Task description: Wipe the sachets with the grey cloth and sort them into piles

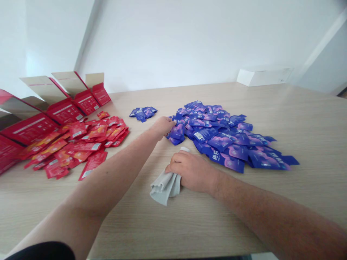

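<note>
Our right hand (193, 171) grips a pale cloth (165, 189) just before the blue packets (222, 140), lettered in white Chinese characters; our left hand (163, 127) touches their left edge, whether pinching we cannot tell. Wide surface (139, 134) parts them from barcoded red packets (99, 130).

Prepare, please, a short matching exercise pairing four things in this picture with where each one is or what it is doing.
Column one
1. Left hand
2. Right hand
3. Red packets
4. White box

Column two
A. heaped in front of open red cartons
B. at the left edge of the large pile of blue packets
C. near the wall, at the table's far side
D. gripping a bunched pale cloth

Right pairs: 1-B, 2-D, 3-A, 4-C
</note>
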Motion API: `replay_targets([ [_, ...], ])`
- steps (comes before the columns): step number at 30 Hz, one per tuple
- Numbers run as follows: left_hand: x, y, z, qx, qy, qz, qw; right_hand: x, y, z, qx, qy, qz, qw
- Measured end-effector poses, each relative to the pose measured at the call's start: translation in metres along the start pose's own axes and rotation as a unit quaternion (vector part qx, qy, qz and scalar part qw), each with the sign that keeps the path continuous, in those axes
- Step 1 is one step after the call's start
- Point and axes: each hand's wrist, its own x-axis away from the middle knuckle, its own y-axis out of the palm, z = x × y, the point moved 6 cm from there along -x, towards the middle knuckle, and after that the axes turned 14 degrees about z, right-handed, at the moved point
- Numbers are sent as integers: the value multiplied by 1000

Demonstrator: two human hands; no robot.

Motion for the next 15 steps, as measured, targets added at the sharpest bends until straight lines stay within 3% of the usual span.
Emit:
replay_targets([
  [5,31,-41,-28,35,13,-10,999,2,-2,-18,-23,-32,1,999],
  [8,59,-58,-49,38,4,-52,998,4,-4,-38,-35,-61,5,998],
  [12,97,-52,-67,34,12,-164,986,2,-14,-59,-37,-69,27,997],
  [15,113,-42,-70,22,56,-204,977,-2,-23,-60,-16,-63,46,997],
])
